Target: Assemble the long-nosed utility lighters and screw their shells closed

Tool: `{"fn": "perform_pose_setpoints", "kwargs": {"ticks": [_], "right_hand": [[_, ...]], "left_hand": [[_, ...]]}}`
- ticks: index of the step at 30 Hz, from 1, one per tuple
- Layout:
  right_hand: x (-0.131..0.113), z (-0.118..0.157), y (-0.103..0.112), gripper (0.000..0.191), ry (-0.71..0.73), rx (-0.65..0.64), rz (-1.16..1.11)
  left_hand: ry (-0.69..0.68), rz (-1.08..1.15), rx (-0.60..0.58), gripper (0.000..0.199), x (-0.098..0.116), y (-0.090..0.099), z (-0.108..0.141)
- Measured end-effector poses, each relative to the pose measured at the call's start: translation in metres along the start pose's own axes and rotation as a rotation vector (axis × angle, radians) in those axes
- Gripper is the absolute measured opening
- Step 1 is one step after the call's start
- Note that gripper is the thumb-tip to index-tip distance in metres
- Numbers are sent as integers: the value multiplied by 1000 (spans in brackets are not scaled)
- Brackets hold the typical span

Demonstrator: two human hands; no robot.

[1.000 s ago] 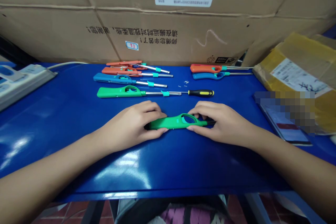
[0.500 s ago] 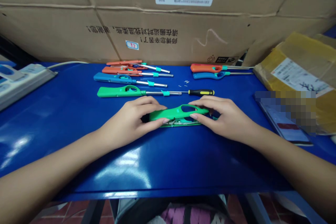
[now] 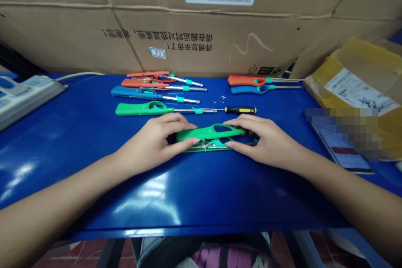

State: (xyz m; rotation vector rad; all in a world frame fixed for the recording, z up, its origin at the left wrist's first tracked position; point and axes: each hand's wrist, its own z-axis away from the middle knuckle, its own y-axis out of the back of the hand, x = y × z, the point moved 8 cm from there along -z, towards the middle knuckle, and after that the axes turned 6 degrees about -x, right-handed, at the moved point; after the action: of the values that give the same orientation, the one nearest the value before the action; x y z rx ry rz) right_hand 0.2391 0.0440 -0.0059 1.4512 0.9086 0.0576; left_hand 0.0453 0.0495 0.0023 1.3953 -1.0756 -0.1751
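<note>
A green lighter casing half (image 3: 204, 132) is held tilted between my hands, lifted along its near side. Beneath it lies the other half of the lighter (image 3: 202, 149), with metal parts, wires and a teal trigger showing inside. My left hand (image 3: 163, 136) grips the left end of the upper half between thumb and fingers. At the right end, my right hand (image 3: 260, 136) has its fingers closed round the casing, thumb at the near edge. Just beyond them, a green lighter (image 3: 144, 109) and a black-and-yellow screwdriver (image 3: 241, 110) lie on the blue table.
Blue lighter (image 3: 136, 92) and orange lighter (image 3: 144, 83) lie at back left, near loose orange parts. Another orange lighter (image 3: 246, 81) and blue lighter (image 3: 249, 89) are at back right. Small screws (image 3: 222, 97) lie between. A power strip (image 3: 28, 96), phone (image 3: 339, 146) and carton (image 3: 361, 79) flank them.
The upper green casing half has risen and shifted slightly left, widening the gap over the lower half. More of the inner parts and the teal trigger show. Both hands still hold it.
</note>
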Motion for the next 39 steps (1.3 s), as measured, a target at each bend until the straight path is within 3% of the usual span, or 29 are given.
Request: {"fn": "perform_pose_setpoints", "kwargs": {"ticks": [9, 13, 16, 20, 24, 32, 39], "right_hand": [[6, -3, -7, 32, -59, -20, -79], [1, -2, 0, 40, -44, 108, -28], [-14, 2, 8, 37, 90, 198, 83], [-34, 7, -5, 35, 289, 12, 256], [-36, 11, -23, 51, 328, -168, 426], [-50, 13, -30, 55, 374, -177, 621], [-51, 16, -26, 56, 362, -186, 546]], "left_hand": [[2, 7, -13, 29, -3, -5, -2], [49, -16, 55, 31, -8, 1, 0], [93, -46, 79, 33, -15, 4, 0], [105, -52, 73, 33, -20, 4, -1], [103, -42, 68, 33, -20, 3, -2], [67, -47, 51, 31, -15, -1, -2], [60, -51, 54, 30, -15, -2, -1]]}}
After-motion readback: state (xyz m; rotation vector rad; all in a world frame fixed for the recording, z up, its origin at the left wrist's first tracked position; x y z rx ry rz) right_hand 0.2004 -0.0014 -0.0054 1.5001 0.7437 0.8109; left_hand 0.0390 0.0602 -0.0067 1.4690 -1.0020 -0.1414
